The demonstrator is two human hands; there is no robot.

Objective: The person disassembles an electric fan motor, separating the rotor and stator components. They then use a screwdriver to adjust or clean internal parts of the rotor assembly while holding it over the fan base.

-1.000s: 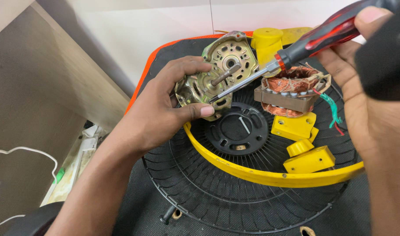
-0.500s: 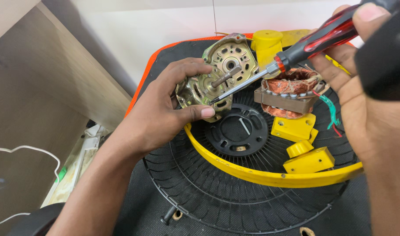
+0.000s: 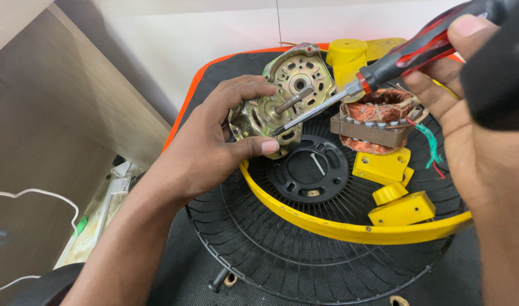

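Observation:
My left hand grips a brass-coloured metal motor housing with a short shaft sticking out of it. A second matching housing plate stands just behind it. My right hand holds a screwdriver with a red and black handle. Its tip rests on the housing in my left hand, just below the shaft. A copper-wound stator sits to the right, under the screwdriver shaft.
A black wire fan guard with a yellow rim lies on a black mat with an orange edge. Yellow plastic parts rest on the guard. A wooden surface lies to the left.
The screwdriver tip has shifted slightly on the housing. Both hands stay almost where they were.

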